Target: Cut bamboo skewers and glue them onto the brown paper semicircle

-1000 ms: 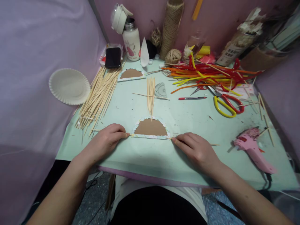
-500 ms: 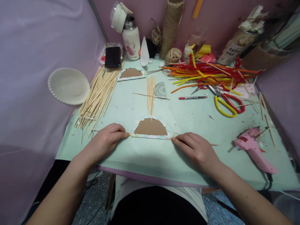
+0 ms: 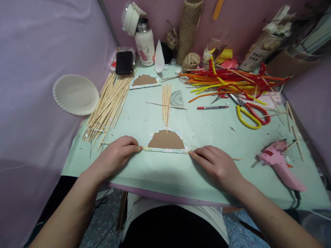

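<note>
The pale green surface [image 3: 160,179] spreads across the middle of the frame, and near its front edge, just below the centre of the frame, a half-round cardboard piece [image 3: 167,140] lies flat between my two hands, straight edge towards me, near the fingertips on both sides. My forearms come in from the lower left and lower right corners, angled inwards and resting low, wrists fairly straight. My left hand [image 3: 123,151] lies palm down, fingers curled, its thumb and forefinger pinched together at the piece's left corner; my right hand [image 3: 215,162] mirrors it at the right corner, fingers laid closer to the surface. To the left in the frame a heap of wooden sticks [image 3: 111,106] slants away, and at the lower right sits a pink glue gun [image 3: 281,167]. The cardboard is bare brown inside a pale patterned border. Above it stretches a narrow bundle of skewers [image 3: 166,100], its lower tip overlapping the curved edge. Thinnest of all, a stick [image 3: 237,159] is clamped in both pinches and pokes out beyond my right hand; the piece covers its middle, so I cannot tell whether it is one length or two.
</note>
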A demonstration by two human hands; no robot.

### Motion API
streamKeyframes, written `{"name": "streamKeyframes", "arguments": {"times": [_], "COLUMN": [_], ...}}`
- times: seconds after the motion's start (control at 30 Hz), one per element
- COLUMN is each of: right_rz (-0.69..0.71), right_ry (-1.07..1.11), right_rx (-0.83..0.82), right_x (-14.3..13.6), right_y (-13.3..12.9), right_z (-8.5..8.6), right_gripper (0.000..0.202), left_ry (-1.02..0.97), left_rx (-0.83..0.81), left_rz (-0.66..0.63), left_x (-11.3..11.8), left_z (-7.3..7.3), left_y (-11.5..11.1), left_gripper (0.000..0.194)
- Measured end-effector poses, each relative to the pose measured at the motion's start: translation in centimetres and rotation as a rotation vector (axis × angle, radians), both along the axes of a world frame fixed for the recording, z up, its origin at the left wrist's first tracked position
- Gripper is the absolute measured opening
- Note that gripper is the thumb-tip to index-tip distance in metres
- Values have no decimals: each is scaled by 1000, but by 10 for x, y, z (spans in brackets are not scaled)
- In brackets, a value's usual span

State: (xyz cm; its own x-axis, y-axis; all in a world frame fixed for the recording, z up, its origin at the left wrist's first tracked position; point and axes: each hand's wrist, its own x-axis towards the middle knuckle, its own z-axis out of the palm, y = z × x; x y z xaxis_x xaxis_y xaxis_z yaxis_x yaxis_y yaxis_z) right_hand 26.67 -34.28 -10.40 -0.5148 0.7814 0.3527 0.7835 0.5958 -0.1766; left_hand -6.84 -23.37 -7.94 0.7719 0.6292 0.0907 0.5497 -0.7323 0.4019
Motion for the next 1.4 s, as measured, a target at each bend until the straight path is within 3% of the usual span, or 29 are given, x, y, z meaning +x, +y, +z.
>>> {"name": "streamKeyframes", "arguments": {"times": [1.4], "right_rz": [-12], "right_ry": [-5], "right_rx": [6], "right_x": [0], "right_y": [-1], "right_z": [0], "right_gripper": [28], "left_ry": [-1], "left_rx": [0], "left_rz": [4], "left_x": [-1], "left_z": [-1], "left_y": [0], "left_gripper": [30]}}
